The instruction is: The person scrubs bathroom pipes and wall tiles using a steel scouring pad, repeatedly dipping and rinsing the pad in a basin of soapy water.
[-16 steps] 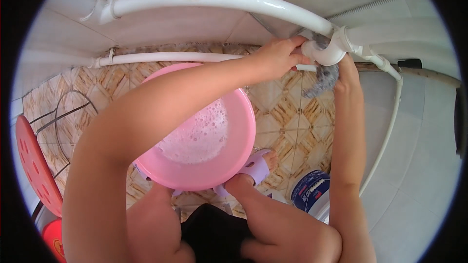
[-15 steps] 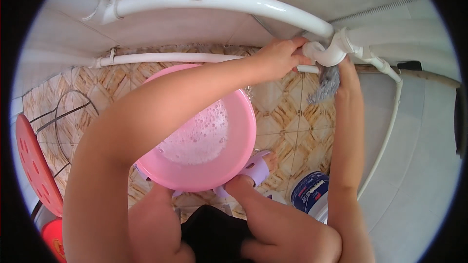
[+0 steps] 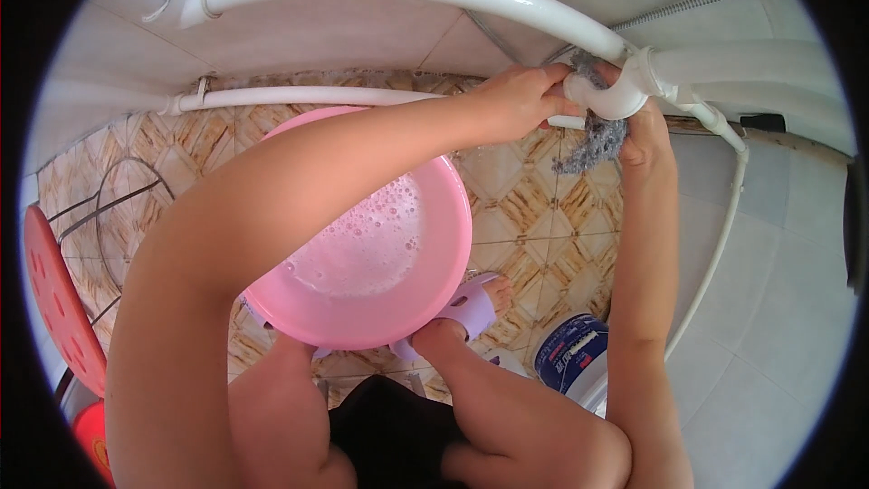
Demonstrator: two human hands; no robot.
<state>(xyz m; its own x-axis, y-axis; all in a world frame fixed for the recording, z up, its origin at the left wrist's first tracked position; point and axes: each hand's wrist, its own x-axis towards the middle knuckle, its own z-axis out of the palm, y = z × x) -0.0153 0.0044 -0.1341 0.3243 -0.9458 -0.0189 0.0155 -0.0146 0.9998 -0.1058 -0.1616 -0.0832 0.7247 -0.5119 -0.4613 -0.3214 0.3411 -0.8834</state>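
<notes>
A white curved drain pipe (image 3: 620, 101) bends below a long white pipe at the upper right. My left hand (image 3: 520, 104) is closed at the bend's left end, its fingertips partly hidden behind the pipe. A grey, fuzzy-looking cloth (image 3: 596, 147) hangs beneath the bend, and a bit of it shows above too, so it passes behind the pipe. My right hand (image 3: 647, 136) grips the cloth from the right side; the pipe hides most of its fingers.
A pink basin (image 3: 448, 263) of foamy water stands on the patterned tile floor (image 3: 511, 204), under my left arm. A blue and white bucket (image 3: 572, 349) is beside my right knee. At far left stands a red stool (image 3: 63, 299). White pipes (image 3: 299, 98) run along the wall.
The grey cloth has shifted up and left around the pipe bend, and part of it now shows above. My right hand has turned slightly; my left stays at the pipe.
</notes>
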